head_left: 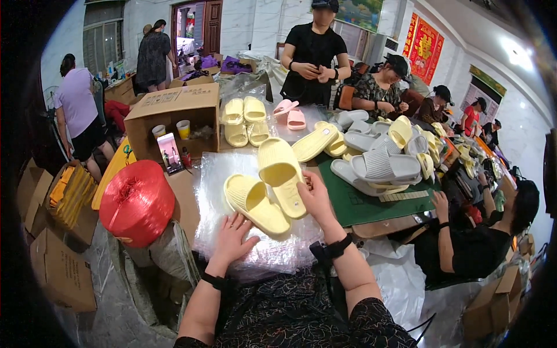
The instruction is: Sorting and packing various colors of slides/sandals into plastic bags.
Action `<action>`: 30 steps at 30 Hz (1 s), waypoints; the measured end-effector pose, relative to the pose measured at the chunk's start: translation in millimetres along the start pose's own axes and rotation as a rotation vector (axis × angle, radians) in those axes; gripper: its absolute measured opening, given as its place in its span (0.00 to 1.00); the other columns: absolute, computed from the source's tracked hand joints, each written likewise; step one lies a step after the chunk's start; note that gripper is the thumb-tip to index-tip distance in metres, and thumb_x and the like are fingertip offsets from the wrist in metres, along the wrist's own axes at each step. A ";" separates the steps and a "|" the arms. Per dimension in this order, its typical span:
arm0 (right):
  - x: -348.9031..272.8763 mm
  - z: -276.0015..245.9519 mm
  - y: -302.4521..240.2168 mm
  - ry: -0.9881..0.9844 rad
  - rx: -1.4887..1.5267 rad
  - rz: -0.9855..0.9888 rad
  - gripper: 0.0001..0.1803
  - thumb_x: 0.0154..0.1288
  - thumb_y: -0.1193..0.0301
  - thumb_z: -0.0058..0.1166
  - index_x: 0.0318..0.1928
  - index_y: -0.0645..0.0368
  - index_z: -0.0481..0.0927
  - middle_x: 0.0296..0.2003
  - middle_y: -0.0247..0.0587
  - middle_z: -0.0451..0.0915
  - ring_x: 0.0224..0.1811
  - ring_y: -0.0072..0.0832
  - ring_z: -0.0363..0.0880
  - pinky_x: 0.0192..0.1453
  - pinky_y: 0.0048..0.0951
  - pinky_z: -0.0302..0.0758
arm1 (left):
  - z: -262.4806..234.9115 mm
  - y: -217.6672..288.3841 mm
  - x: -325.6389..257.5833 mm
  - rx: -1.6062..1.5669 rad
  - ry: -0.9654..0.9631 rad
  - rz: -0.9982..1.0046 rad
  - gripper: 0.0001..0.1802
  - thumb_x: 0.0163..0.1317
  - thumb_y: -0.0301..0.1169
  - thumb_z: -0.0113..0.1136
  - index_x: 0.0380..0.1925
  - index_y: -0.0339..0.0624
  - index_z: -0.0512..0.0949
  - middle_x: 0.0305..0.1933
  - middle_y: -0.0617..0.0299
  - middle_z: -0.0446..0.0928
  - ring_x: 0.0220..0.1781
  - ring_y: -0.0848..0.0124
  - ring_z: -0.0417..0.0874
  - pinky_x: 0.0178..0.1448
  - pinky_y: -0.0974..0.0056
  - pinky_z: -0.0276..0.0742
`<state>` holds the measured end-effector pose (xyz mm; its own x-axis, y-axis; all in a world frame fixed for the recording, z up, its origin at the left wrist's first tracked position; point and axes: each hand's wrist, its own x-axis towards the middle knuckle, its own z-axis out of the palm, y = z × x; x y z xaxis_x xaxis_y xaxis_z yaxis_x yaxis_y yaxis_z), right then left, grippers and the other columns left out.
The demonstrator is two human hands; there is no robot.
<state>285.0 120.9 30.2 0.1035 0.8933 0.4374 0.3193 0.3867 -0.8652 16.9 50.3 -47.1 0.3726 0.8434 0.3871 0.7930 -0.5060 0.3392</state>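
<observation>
My right hand (pixel 315 200) grips the outer edge of a pale yellow slide slipper (pixel 279 165), its thumb on the footbed. The slipper leans over a second yellow slipper (pixel 246 194), which lies at an angle on a stack of clear plastic bags (pixel 212 180). Flat on the bags, just below that second slipper, rests my left hand (pixel 233 239) with its fingers apart and nothing held. Right of my right hand, a green mat (pixel 354 203) carries a heap of grey slippers (pixel 386 165) and yellow ones. Dark bands circle both my wrists.
An open cardboard box (pixel 174 101) with cups stands behind a phone (pixel 169 153). A big red twine roll (pixel 137 203) sits at left. Bagged yellow slippers (pixel 244 119) and pink slippers (pixel 293 114) lie beyond the bags. Several people work around, one seated close at right (pixel 481 243).
</observation>
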 end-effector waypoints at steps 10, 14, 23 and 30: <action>29.3 7.7 37.9 -0.027 -0.254 0.045 0.20 0.67 0.63 0.52 0.56 0.58 0.78 0.40 0.60 0.83 0.45 0.52 0.82 0.50 0.44 0.77 | -1.0 -0.9 5.2 0.009 -0.069 -0.018 0.36 0.63 0.58 0.52 0.64 0.47 0.72 0.74 0.48 0.61 0.77 0.51 0.55 0.79 0.45 0.41; 28.5 20.0 64.2 -0.055 -0.511 0.024 0.18 0.67 0.65 0.51 0.53 0.60 0.79 0.37 0.59 0.83 0.44 0.52 0.82 0.48 0.47 0.77 | -8.1 5.2 8.0 0.015 -0.081 -0.001 0.35 0.62 0.58 0.52 0.63 0.48 0.73 0.74 0.48 0.61 0.76 0.50 0.57 0.77 0.43 0.44; 35.8 8.6 67.6 -0.049 -0.671 -0.012 0.16 0.65 0.66 0.52 0.51 0.56 0.81 0.43 0.55 0.82 0.46 0.50 0.80 0.51 0.49 0.76 | -4.6 5.3 3.7 -0.004 -0.030 0.006 0.34 0.61 0.56 0.56 0.62 0.48 0.74 0.72 0.50 0.63 0.75 0.49 0.58 0.77 0.42 0.43; 13.7 30.5 38.6 -0.038 -0.882 -0.300 0.22 0.60 0.58 0.59 0.53 0.55 0.80 0.42 0.50 0.76 0.45 0.46 0.76 0.53 0.45 0.74 | -10.1 7.3 3.0 0.007 -0.056 -0.020 0.35 0.61 0.55 0.57 0.62 0.45 0.74 0.71 0.50 0.65 0.75 0.49 0.58 0.78 0.43 0.42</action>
<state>270.0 155.0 -4.7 -0.1252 0.7972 0.5905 0.9293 0.3028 -0.2116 18.9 47.3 -34.8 0.3825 0.8623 0.3320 0.8041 -0.4876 0.3401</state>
